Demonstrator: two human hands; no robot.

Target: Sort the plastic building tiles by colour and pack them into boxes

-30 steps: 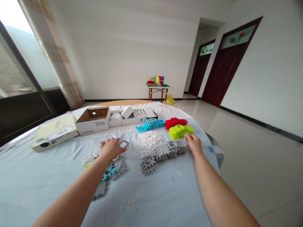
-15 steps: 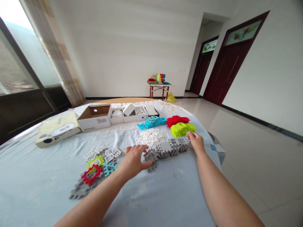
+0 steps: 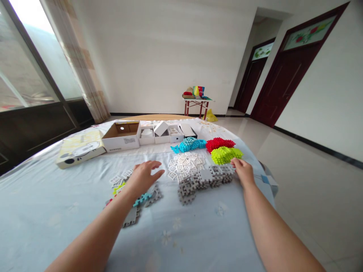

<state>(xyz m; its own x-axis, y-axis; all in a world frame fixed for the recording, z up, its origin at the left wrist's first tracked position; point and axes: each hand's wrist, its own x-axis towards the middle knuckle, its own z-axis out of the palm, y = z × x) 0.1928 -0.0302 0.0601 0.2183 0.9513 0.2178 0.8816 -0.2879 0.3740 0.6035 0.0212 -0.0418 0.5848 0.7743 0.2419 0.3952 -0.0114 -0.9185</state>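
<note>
My left hand (image 3: 143, 176) hovers with fingers spread over a small scatter of mixed plastic puzzle pieces (image 3: 141, 197), holding nothing. To its right lies a heap of white pieces (image 3: 186, 163) and in front of that a row of grey pieces (image 3: 203, 179). My right hand (image 3: 243, 172) rests with fingers curled on the right end of the grey row, just below the lime-green pile (image 3: 226, 154). What those fingers pinch is hidden. A red pile (image 3: 219, 144) and a blue pile (image 3: 189, 144) lie behind.
The table has a pale blue cloth (image 3: 56, 211). Along its far side stand an open cardboard box (image 3: 121, 136), several small white boxes (image 3: 163, 134) and a flat yellow box (image 3: 79, 148). A small red-legged table (image 3: 197, 102) stands by the wall; the table's right edge drops to the floor.
My left hand reached right to the grey pieces, then came back left over the mixed scatter. My right hand stayed at the end of the grey row. The view shifted slightly.
</note>
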